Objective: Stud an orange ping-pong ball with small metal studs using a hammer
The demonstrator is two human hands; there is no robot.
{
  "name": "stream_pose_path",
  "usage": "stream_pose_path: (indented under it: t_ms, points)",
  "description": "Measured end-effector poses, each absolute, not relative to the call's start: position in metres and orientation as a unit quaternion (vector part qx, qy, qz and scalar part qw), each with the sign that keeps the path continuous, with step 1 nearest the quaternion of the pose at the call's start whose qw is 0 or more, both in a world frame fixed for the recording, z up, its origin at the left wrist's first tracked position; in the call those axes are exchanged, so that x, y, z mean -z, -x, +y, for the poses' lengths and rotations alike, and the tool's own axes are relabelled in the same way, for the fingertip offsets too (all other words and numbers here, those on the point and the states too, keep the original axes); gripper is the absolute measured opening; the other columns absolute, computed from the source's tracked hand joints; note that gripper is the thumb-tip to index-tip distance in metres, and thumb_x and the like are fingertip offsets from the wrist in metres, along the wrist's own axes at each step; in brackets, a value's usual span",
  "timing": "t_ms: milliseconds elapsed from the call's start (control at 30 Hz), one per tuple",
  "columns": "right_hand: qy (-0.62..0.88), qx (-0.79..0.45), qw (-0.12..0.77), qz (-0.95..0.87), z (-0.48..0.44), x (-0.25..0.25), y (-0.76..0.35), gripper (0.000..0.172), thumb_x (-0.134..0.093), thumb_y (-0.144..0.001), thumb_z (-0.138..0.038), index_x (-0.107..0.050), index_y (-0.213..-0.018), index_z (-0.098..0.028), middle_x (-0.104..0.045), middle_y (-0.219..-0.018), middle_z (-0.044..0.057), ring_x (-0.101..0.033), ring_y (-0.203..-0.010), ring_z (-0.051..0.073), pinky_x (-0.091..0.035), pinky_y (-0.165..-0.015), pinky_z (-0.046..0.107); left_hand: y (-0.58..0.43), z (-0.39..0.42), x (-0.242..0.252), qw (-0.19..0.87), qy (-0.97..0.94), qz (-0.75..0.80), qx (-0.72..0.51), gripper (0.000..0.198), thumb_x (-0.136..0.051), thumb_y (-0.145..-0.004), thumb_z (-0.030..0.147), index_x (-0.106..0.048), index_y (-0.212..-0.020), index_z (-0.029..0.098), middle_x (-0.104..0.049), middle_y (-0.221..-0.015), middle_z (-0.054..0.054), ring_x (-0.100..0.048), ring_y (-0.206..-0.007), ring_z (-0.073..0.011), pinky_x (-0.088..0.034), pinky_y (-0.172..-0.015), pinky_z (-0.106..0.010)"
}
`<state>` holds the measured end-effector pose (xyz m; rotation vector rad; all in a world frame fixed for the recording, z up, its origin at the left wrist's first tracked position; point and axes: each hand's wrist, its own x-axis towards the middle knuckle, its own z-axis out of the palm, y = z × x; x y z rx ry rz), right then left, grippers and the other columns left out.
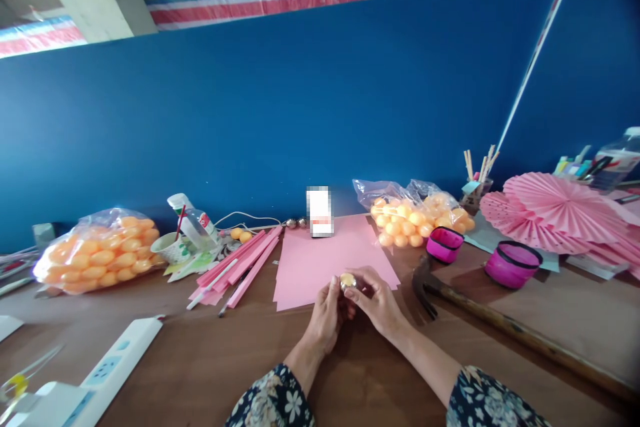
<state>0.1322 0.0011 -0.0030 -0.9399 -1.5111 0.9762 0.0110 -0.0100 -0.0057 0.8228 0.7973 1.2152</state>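
Note:
A small shiny silver ball point(349, 281) with a yellowish patch on top is held between both hands, above the front part of a stack of pink paper sheets point(325, 253). My left hand point(327, 317) is closed around its left side, the thumb up against it. From the right, my right hand point(377, 303) grips it with thumb and fingers. The lower fingers and the underside of the ball are hidden. Behind the paper stands a phone-like upright object point(319, 211), its screen blurred out, with two similar silver balls point(297, 223) just left of it.
Pink paper strips point(245, 263) and a bag of orange balls point(107, 253) lie left; a power strip point(117, 363) is in front. To the right are another bag of orange balls point(405, 220), a hammer point(480, 313), magenta bands point(513, 265) and pink paper fans point(563, 207).

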Motion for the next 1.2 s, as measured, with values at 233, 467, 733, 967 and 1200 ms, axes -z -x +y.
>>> stream_pose_path:
  t_ms: [233, 467, 733, 967, 1200]
  points:
    - [0.401, -0.396, 0.522, -0.640, 0.005, 0.008, -0.133, 0.036, -0.060, -0.073, -0.037, -0.057, -0.106, -0.024, -0.054, -0.089, 0.003, -0.053, -0.071, 0.014, -0.046, -0.061, 0.024, -0.014, -0.011, 0.002, 0.634, -0.409, 0.370, -0.543, 0.036, -0.050, -0.076, 0.045, -0.057, -0.083, 0.011, -0.050, -0.059, 0.002, -0.043, -0.047, -0.0055, -0.034, -0.046, -0.018]
    - [0.470, -0.391, 0.523, -0.594, 0.013, -0.004, -0.141, 0.040, -0.046, -0.080, -0.042, -0.054, -0.109, -0.016, -0.059, -0.075, 0.003, -0.055, -0.060, 0.013, -0.047, -0.053, 0.024, 0.009, 0.005, -0.012, 0.636, -0.299, 0.317, -0.636, 0.031, -0.053, -0.075, 0.042, -0.058, -0.081, 0.012, -0.059, -0.066, -0.002, -0.054, -0.054, -0.0072, -0.043, -0.051, -0.018]
    - [0.506, -0.209, 0.330, -0.769, 0.024, -0.006, -0.134, 0.019, -0.048, -0.080, -0.026, -0.063, -0.089, -0.020, -0.063, -0.088, 0.005, -0.058, -0.075, 0.016, -0.044, -0.071, 0.028, 0.046, 0.027, -0.013, 0.598, -0.175, 0.303, -0.721, 0.026, -0.061, -0.072, 0.014, -0.057, -0.097, 0.019, -0.065, -0.084, -0.004, -0.063, -0.075, -0.0106, -0.050, -0.068, -0.020]
    - [0.506, -0.087, 0.187, -0.837, 0.020, -0.008, -0.114, 0.016, -0.049, -0.081, -0.026, -0.064, -0.085, -0.023, -0.062, -0.086, 0.005, -0.056, -0.081, 0.017, -0.040, -0.069, 0.023, 0.034, 0.020, -0.009, 0.622, -0.178, 0.330, -0.688, 0.028, -0.057, -0.075, 0.022, -0.057, -0.103, 0.019, -0.065, -0.084, -0.006, -0.064, -0.073, -0.0126, -0.052, -0.066, -0.022]
    - [0.532, -0.064, 0.163, -0.828, 0.020, -0.012, -0.129, 0.025, -0.040, -0.086, -0.027, -0.063, -0.083, -0.020, -0.061, -0.080, 0.007, -0.055, -0.078, 0.019, -0.038, -0.065, 0.025, 0.022, 0.012, -0.008, 0.658, -0.205, 0.315, -0.652, 0.036, -0.059, -0.074, 0.021, -0.054, -0.110, 0.021, -0.065, -0.088, -0.005, -0.063, -0.079, -0.0142, -0.051, -0.071, -0.024]
